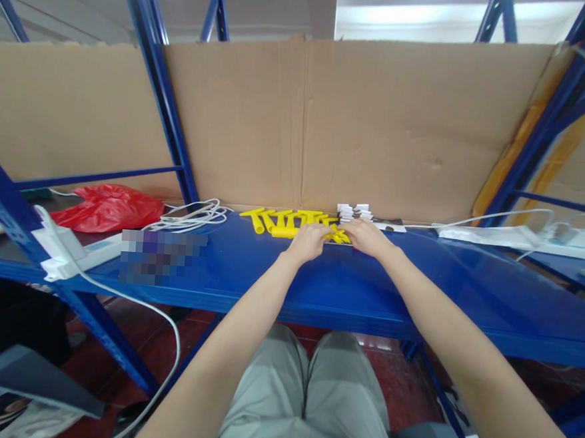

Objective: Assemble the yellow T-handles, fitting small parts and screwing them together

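Both my hands are at the back of the blue shelf, close together over a small cluster of yellow plastic pieces (340,236). My left hand (309,241) has its fingers curled down on the left side of the cluster, closed on a yellow piece. From the right, my right hand (365,237) closes its fingertips on the cluster too; the exact grip is hidden. Left of them lies a row of several T-shaped yellow plastic pieces (257,219), one of them on its side in front (284,232). Just behind my right hand stand small stacked white pieces (354,211) with dark parts.
A cardboard sheet (239,122) walls off the back. At left are a red plastic bag (110,206), coiled white cable (195,215) and a white power strip (90,251). A white strip-like packet (489,234) lies at right. Blue posts (173,104) frame the shelf (248,276).
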Motion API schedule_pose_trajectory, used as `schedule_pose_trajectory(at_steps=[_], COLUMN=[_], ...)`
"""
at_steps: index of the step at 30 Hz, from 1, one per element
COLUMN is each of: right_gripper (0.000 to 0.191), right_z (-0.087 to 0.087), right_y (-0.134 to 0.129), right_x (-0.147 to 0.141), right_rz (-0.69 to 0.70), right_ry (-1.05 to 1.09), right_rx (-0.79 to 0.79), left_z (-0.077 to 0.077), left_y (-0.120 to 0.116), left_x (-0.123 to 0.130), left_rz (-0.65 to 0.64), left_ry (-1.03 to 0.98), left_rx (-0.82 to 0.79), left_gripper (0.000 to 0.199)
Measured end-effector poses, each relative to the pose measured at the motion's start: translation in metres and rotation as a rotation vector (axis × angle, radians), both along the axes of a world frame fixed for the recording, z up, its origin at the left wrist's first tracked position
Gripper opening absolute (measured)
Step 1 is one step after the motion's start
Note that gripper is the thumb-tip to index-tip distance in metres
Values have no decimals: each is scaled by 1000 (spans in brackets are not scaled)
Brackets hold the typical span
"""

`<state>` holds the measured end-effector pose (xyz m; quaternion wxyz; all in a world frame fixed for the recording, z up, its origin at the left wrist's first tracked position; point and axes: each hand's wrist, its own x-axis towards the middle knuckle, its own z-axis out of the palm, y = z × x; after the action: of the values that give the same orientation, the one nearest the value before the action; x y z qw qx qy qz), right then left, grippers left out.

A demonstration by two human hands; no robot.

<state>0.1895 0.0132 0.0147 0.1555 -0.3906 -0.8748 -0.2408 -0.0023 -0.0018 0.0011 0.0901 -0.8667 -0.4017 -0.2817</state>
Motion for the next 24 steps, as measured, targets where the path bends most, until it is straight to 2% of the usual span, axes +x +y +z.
schedule_pose_trajectory(at_steps=[4,6,10,12,14,17,20,24], right_gripper=[28,26,21,18,19,24,18,20], right_z=[1,-1,-6,-9,-12,-17,-20,-25], right_y=[-1,0,9,15,20,25,29,40], right_x=[-1,-2,0,2,3,6,11,15], right_rz=[-17,-78,-238,-255,-270,-328,-358,-408], right_ry=[53,146,532,814,1084,1333,1340,1135], right_rx=[-9,-2,-9,-116,-291,-503,-553,-404], left_z=[-1,-1,0,1,3,3,3,4], left_y=[2,2,2,1,1,1,1,-1], left_x=[1,1,0,-1,-2,-2,-1,0], left_rz=[10,44,161,235,289,317,312,298], left_ry=[-17,-29,-42,-50,-58,-62,-60,-60], left_rx=[32,41,28,17,7,-1,-6,-15], left_gripper=[33,33,33,33,34,35,36,36])
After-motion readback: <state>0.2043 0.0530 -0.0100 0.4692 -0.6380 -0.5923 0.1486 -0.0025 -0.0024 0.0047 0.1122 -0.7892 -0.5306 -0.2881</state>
